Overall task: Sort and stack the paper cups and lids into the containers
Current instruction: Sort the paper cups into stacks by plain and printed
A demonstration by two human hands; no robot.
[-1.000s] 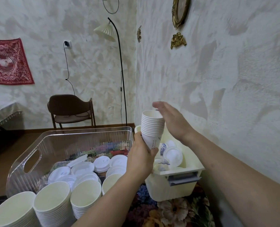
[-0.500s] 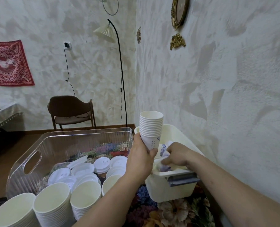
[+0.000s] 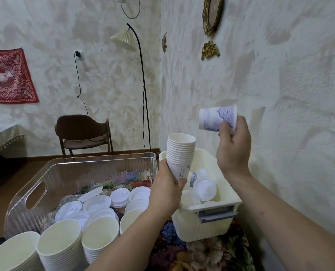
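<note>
I judge I'm mid-way through nesting small cups: my left hand point(image 3: 165, 189) grips the lower part of the upright stack of small cups point(image 3: 180, 153) above the cream bin's point(image 3: 211, 208) left rim, mouth up. My right hand point(image 3: 232, 147) is raised above that bin, fingers and thumb pinching a printed cup point(image 3: 215, 118) lying sideways, rim toward the wall. Next I'd need to turn it base-down, line it up over the stack's mouth and drop it in.
</note>
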